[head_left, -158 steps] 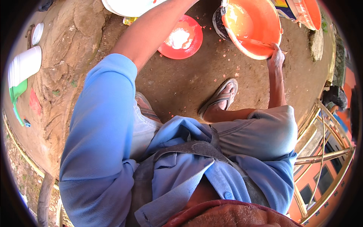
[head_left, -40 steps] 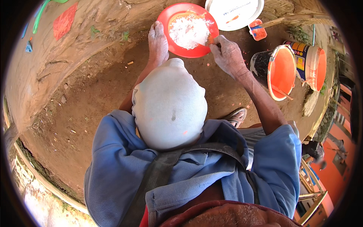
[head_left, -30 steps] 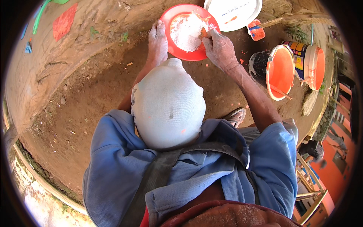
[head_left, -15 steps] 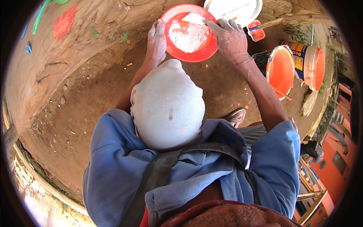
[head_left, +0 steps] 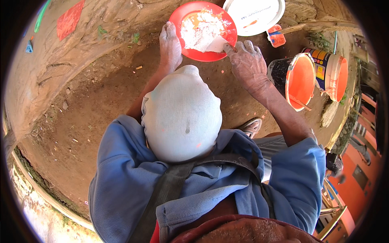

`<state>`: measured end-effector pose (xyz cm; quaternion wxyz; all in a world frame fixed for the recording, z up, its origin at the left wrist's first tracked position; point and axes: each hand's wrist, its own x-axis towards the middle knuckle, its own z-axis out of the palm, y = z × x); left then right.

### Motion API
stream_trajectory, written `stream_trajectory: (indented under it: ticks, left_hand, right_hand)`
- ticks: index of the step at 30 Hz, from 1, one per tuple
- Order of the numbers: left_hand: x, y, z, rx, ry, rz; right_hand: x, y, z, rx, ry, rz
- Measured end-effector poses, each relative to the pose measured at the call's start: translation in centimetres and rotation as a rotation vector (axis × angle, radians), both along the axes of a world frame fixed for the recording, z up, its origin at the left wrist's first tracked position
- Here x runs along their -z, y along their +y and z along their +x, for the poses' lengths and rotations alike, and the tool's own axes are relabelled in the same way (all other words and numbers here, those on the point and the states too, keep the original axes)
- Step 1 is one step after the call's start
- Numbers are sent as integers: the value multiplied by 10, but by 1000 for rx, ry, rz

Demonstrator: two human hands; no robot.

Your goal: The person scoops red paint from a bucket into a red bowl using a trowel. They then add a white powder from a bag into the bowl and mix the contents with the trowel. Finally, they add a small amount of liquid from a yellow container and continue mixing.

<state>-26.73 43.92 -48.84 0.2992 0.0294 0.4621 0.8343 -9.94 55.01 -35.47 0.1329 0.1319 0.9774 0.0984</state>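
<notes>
A red plate at the top centre holds white powder over orange residue. My left hand is closed at its left rim, fingers along the edge. My right hand grips a small pale scraper, whose blade lies in the powder at the plate's lower right. A rounded pale cloth shape, apparently my raised knee, fills the middle below the plate.
A white lid lies behind the plate beside a small orange-stained container. Two paint-smeared buckets stand to the right, one with a stick. Earthen ledge at left, wooden frame at lower right.
About five seconds ago my right hand held the orange bucket; now it holds the scraper at the plate. Since half a second ago, the scraper has moved from the plate's upper edge to lower right.
</notes>
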Motion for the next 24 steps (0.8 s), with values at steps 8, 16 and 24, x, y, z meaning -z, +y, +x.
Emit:
stream_trajectory:
  ticks: [8, 16, 24]
  left_hand:
    - [0, 3, -1, -43, 73, -20]
    - [-9, 5, 0, -59, 38, 15]
    - [-10, -12, -7, -14, 5, 41]
  right_hand:
    - [15, 3, -23, 26, 192, -75]
    - [15, -1, -30, 10, 151, -20]
    - [8, 46, -24, 193, 363, -423]
